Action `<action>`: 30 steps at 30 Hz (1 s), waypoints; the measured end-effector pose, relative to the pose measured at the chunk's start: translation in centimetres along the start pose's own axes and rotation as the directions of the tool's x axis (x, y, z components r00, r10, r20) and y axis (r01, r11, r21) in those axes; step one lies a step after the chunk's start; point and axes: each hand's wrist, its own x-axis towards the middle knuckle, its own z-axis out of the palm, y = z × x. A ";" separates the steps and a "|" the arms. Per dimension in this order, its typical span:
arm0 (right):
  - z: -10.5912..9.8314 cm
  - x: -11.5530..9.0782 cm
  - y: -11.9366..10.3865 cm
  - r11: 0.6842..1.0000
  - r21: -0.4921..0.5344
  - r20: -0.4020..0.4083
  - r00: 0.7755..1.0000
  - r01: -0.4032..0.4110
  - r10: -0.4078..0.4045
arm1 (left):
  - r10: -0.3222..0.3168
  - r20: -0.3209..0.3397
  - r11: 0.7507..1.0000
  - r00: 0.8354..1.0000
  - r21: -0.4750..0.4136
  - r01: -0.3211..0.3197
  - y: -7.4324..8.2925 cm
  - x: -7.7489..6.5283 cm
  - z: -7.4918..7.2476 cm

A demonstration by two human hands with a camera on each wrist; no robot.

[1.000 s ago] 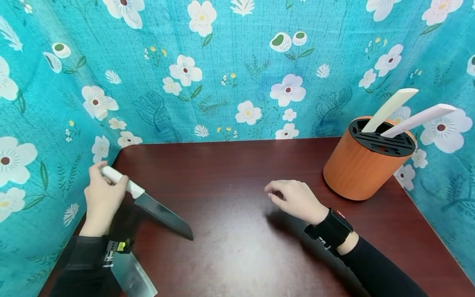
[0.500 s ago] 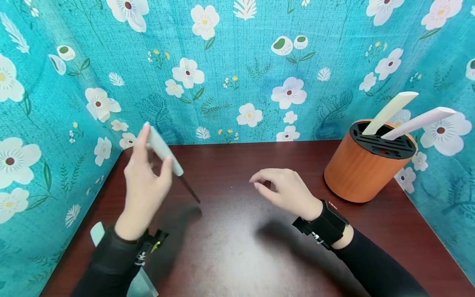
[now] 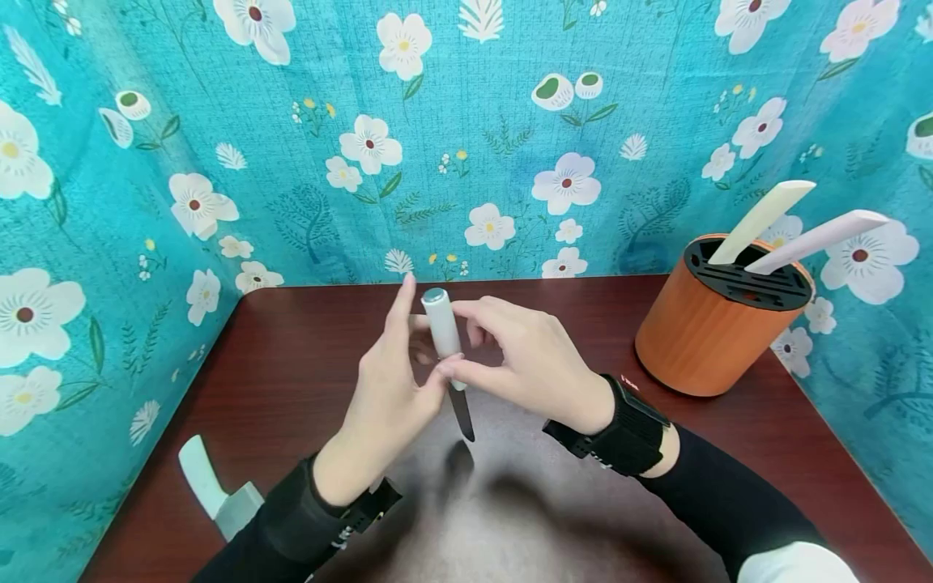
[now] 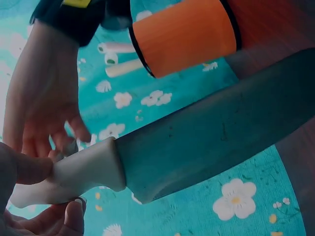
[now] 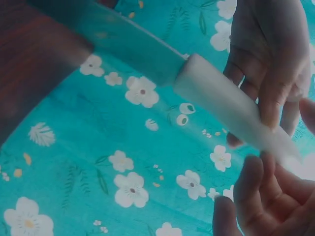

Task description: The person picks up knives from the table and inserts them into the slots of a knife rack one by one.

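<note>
A knife with a white handle is held over the middle of the table, blade pointing down. My left hand grips the handle between thumb and fingers. The left wrist view shows the broad dark blade side-on. From the right, my right hand reaches the same handle, fingertips right at it and its thumb tip beside the left thumb. In the right wrist view, the right hand's fingers lie along the handle's end, while its thumb stands apart from the handle.
A cleaver with a pale handle lies at the table's left, partly hidden by the left sleeve. An orange knife block with a black slotted top stands back right, holding two pale-handled knives. Flowered blue cloth surrounds the dark red-brown table.
My left hand has carried the knife from the left side to the middle, turning its blade downward. My right hand has moved left to the handle. The cleaver is less covered.
</note>
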 end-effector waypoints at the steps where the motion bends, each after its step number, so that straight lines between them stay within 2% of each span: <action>1: 0.0 0.1 -0.1 1.000 0.004 -0.010 1.000 -0.001 0.001 | -0.004 0.008 1.000 1.000 -0.006 0.004 0.3 -0.1 0.1; 5: 0.1 0.4 -0.2 1.000 0.024 -0.030 1.000 -0.007 0.008 | 0.011 0.023 1.000 1.000 -0.023 -0.011 0.9 -0.1 0.4; 10: -0.3 0.5 -0.2 0.998 0.065 0.010 1.000 -0.017 0.017 | 0.024 0.029 0.999 0.999 -0.035 -0.023 0.9 -0.1 0.3; 13: -0.9 0.6 -0.3 0.998 0.065 0.028 0.999 -0.020 0.018 | 0.013 0.069 1.000 0.998 -0.009 -0.013 0.8 -0.3 0.0; 17: -2.4 0.8 -0.1 0.997 0.062 0.059 0.997 -0.049 0.045 | -0.015 0.135 0.999 0.991 0.040 0.010 0.5 -1.0 -0.6; 20: -4.2 1.1 0.5 0.992 0.086 0.064 0.994 -0.093 0.088 | -0.076 0.170 0.995 0.982 0.078 0.063 -0.1 -1.8 -1.3; 22: -5.7 1.3 0.9 0.989 0.091 0.038 0.993 -0.116 0.113 | -0.140 0.199 0.987 0.970 0.105 0.121 -0.6 -2.6 -1.6; 26: -9.2 1.8 2.0 0.985 0.075 -0.077 0.984 -0.154 0.159 | -0.272 0.263 0.957 0.926 0.173 0.232 -2.0 -4.4 -2.0; 30: -12.9 2.4 3.7 0.980 0.091 -0.238 0.952 -0.177 0.194 | -0.342 0.309 0.936 0.887 0.196 0.292 -3.6 -5.9 -2.1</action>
